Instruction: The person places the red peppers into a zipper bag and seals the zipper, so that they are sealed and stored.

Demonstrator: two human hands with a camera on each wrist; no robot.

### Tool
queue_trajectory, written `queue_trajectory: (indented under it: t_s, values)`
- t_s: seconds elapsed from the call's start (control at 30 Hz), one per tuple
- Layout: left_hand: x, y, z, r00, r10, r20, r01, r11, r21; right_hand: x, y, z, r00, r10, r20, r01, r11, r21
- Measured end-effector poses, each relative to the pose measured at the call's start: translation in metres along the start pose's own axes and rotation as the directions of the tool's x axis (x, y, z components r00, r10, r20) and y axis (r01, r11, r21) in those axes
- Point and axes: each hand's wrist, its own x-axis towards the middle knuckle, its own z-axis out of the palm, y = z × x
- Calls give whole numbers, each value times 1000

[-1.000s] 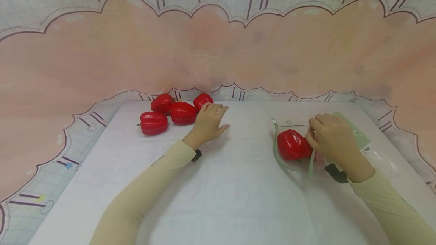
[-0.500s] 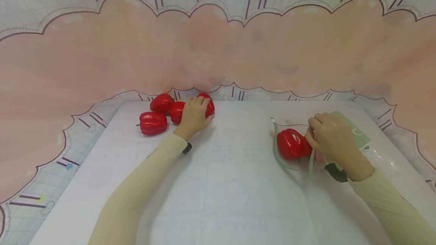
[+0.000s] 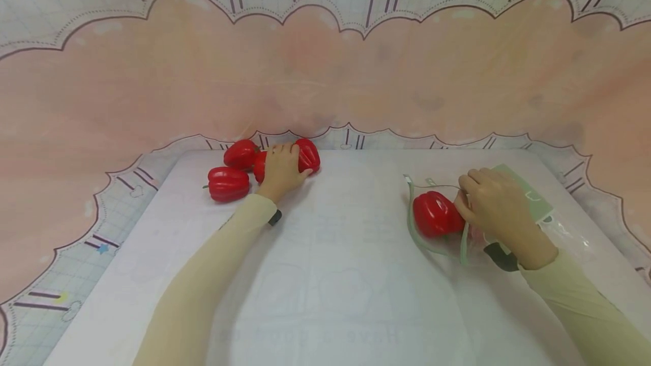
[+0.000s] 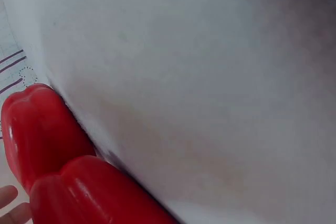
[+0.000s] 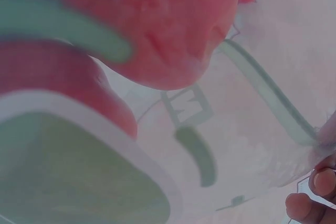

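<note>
L hand (image 3: 281,169) is curling its grip over a glossy red plastic bell pepper (image 3: 308,155) at the far-left of the white desk (image 3: 325,275), fingers wrapped over the top, thumb on the near side. Two more red peppers are sitting just beside it: one behind-left (image 3: 241,154), one nearer the desk's left edge (image 3: 228,183); a 4th (image 3: 260,166) is mostly hidden under the hand. The L wrist view is showing two peppers (image 4: 47,135) pressed together against the desk surface.

R hand (image 3: 495,208) is pinching the rim of a clear plastic zip bag w/ green seal strip (image 3: 554,225), grip closed on the upper lip, holding the mouth open toward the left. Another red pepper (image 3: 435,214) is lying inside the mouth, touching the fingers. The bag is lying near the desk's right edge.

Between the two hands the desk centre is giving wide room. A pink scalloped backdrop (image 3: 325,89) is standing close behind the far edge.
</note>
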Motion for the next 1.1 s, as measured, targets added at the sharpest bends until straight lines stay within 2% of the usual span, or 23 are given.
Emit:
queue_trajectory:
  t_s: [0.27, 0.63, 0.93, 1.1]
  values:
    - [3, -5, 7, 1000, -22, -21, 23, 999, 47, 0, 0, 0, 1000, 8, 4, -8, 1000, -3]
    - [4, -5, 7, 996, -81, 27, 78, 990, 120, -2, 0, 1, 1000, 24, 8, -24, 1000, 2]
    - [8, -3, 4, 992, -64, 108, 52, 992, 117, -2, 2, 2, 1000, 2, -19, -2, 1000, 12]
    - [11, 0, 5, 991, -50, 121, 39, 995, 93, -2, 2, 2, 1000, -4, -21, 4, 1000, 16]
